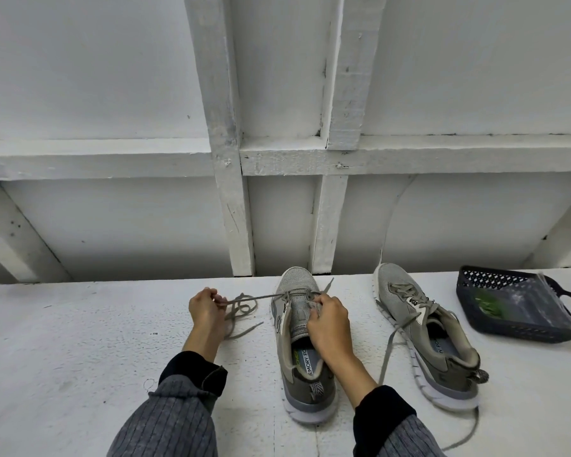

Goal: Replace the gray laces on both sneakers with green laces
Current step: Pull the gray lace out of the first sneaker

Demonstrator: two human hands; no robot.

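Head view: the fingers (215,300) of the left hand (206,312) are curled together and pinch a flat gray shoelace (244,305), which runs taut from that pinch across to the top eyelets of the near gray mesh sneaker with a white sole (302,367); the rest of this lace lies in loose loops on the white textured tabletop (80,341) just beside the left hand. The right hand (328,319) rests on the sneaker's tongue, its fingers (314,308) curled and gripping the tongue and the lace at the upper eyelets. This sneaker stands upright in the middle of the tabletop, toe pointing away from the person, with most of its eyelets already bare. To its right, near but apart, stands a second gray mesh sneaker (426,338), its own gray lace (389,344) laced at the toe end and trailing loose toward the near edge. Farther right sits a dark blue perforated plastic basket with a loop handle (475,282), holding a clear plastic bag (534,301) with something green (490,306) inside, too blurred to identify. Both forearms wear gray ribbed sleeves (175,420) with dark cuffs.
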